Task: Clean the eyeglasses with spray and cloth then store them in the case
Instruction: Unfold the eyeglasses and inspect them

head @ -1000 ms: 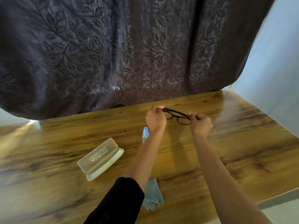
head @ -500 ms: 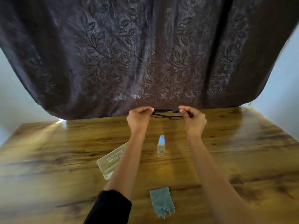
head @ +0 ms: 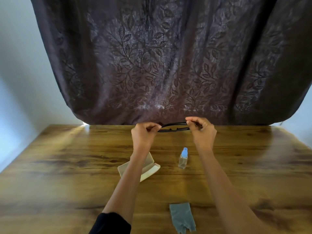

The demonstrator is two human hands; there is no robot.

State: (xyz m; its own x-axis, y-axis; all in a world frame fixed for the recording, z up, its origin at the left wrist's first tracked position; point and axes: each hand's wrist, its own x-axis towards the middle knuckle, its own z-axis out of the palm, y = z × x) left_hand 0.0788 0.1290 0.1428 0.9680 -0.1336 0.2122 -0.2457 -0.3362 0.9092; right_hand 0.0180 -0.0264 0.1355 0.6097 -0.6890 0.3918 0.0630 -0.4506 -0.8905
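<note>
Black-framed eyeglasses (head: pixel 173 127) are held level above the far part of the wooden table (head: pixel 67 166). My left hand (head: pixel 143 135) pinches their left end and my right hand (head: pixel 202 132) pinches their right end. A small clear spray bottle (head: pixel 183 158) with a blue cap stands upright on the table between my forearms. An open cream glasses case (head: pixel 150 168) lies under my left forearm, partly hidden by it. A grey-blue cleaning cloth (head: pixel 182 217) lies crumpled near the front edge.
A dark leaf-patterned curtain (head: pixel 160 65) hangs right behind the table's far edge. Pale walls stand at both sides. Bare wood stretches to the left and right of my arms.
The view has swung left and up, so the bottle, case and cloth now appear more to the right. Both hands keep hold of the glasses, now held level and edge-on.
</note>
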